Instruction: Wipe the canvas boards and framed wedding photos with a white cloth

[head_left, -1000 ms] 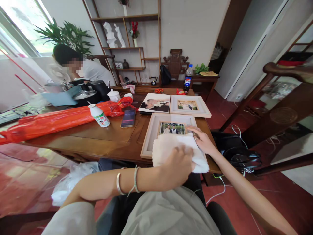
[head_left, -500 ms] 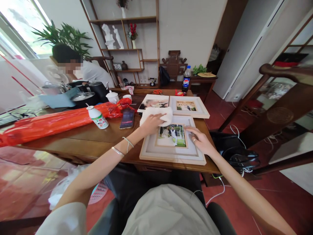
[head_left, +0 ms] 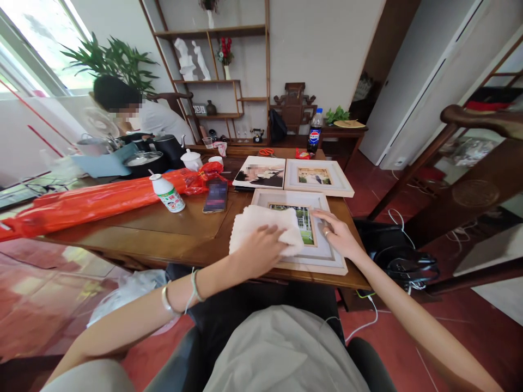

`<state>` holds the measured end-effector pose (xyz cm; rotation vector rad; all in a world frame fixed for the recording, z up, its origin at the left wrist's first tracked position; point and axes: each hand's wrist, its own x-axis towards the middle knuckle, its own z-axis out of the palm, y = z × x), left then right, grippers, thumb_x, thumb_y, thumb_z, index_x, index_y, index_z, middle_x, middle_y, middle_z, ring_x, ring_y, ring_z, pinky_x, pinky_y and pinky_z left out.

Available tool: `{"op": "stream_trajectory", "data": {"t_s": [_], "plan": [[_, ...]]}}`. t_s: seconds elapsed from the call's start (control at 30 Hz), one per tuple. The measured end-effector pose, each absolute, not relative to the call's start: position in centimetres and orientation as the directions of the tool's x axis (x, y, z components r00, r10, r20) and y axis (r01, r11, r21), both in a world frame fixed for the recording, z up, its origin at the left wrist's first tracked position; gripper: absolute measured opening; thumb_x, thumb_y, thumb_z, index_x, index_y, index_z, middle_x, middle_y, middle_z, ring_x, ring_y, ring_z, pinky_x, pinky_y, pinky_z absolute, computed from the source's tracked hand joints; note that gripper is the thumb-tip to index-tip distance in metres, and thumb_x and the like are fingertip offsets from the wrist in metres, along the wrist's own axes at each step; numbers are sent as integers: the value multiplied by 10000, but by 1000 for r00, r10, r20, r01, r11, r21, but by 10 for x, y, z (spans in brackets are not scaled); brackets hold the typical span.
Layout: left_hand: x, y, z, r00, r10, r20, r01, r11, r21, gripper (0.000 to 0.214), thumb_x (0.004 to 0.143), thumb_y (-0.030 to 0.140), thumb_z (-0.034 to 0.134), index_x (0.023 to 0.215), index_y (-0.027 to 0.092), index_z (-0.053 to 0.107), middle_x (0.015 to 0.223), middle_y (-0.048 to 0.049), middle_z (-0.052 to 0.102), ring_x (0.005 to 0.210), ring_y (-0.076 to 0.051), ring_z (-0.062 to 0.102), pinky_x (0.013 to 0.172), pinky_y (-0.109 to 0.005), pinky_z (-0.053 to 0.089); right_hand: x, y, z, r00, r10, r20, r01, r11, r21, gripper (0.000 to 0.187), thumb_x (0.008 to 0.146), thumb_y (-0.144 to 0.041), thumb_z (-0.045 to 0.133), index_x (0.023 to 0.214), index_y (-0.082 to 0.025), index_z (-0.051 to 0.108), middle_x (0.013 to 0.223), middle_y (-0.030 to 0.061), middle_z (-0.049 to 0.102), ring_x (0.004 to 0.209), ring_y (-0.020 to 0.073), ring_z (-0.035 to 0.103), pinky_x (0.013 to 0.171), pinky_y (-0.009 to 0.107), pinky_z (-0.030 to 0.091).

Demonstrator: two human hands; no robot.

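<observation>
A pale wooden picture frame (head_left: pixel 322 256) with a photo lies flat on the wooden table (head_left: pixel 180 231) right in front of me. My left hand (head_left: pixel 259 250) presses a white cloth (head_left: pixel 261 223) down on the frame's left half, fingers closed on the fabric. The cloth hides most of the photo. My right hand (head_left: pixel 339 234) rests flat on the frame's right border with fingers spread, a ring on one finger.
Behind lie a second framed photo (head_left: pixel 318 177) and an unframed print (head_left: pixel 259 173). A phone (head_left: pixel 215 196), a small white bottle (head_left: pixel 167 193) and a long red plastic bag (head_left: pixel 93 201) sit to the left. Another person (head_left: pixel 139 114) sits at the far left end near kettles.
My left hand slid the cloth from the frame's far edge back over its left half. A second ago it covered the near edge. The right hand stayed put.
</observation>
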<state>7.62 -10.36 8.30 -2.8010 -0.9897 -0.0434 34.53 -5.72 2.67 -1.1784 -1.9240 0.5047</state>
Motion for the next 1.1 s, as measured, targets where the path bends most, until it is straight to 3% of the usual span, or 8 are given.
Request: {"op": "stream_trajectory", "data": {"t_s": [0.13, 0.37, 0.57, 0.67, 0.87, 1.1], "plan": [[71, -110, 77, 787, 603, 133, 616, -780, -112, 265, 912, 271, 538, 1143, 228, 662, 1449, -88, 463, 1318, -272, 450, 1073, -430, 390, 347, -56, 25, -231, 874, 427, 533, 481, -697, 548, 701, -58, 461, 1166, -260, 667, 1339, 53, 593, 1306, 239, 490, 1144, 471, 311], [66, -16, 65, 650, 703, 291, 756, -637, -150, 323, 951, 245, 460, 1228, 170, 608, 1500, -100, 394, 1365, -267, 394, 1112, -430, 336, 348, -57, 25, -228, 879, 419, 479, 476, -738, 523, 710, -69, 467, 1160, -247, 663, 1340, 53, 594, 1319, 233, 476, 1149, 471, 299], [66, 27, 63, 562, 761, 325, 824, -549, -141, 347, 954, 240, 433, 1239, 133, 598, 1404, -150, 505, 1365, -261, 395, 1113, -428, 327, 346, -59, 26, -136, 922, 363, 473, 382, -794, 504, 708, -81, 481, 1150, -240, 664, 1327, 56, 606, 1311, 235, 487, 1155, 467, 288], [65, 18, 65, 592, 755, 283, 804, -574, -154, 341, 966, 250, 411, 1202, 129, 624, 1345, -162, 553, 1355, -267, 407, 1092, -426, 349, 345, -58, 25, -115, 925, 362, 443, 374, -815, 502, 698, -84, 489, 1143, -236, 664, 1319, 57, 613, 1303, 234, 498, 1150, 464, 295], [74, -68, 73, 635, 751, 181, 771, -602, -209, 311, 932, 242, 474, 1187, 198, 648, 1424, -132, 483, 1301, -325, 456, 1023, -506, 404, 344, -56, 24, -92, 931, 354, 422, 358, -833, 499, 696, -89, 493, 1147, -228, 655, 1292, 57, 631, 1288, 224, 511, 1144, 442, 304], [77, -122, 70, 656, 739, 156, 755, -638, -154, 287, 915, 261, 517, 1159, 244, 666, 1469, -86, 443, 1336, -311, 427, 1059, -503, 390, 342, -58, 26, -81, 926, 368, 468, 361, -807, 498, 689, -83, 478, 1134, -208, 662, 1272, 74, 639, 1256, 227, 537, 1123, 432, 333]]}}
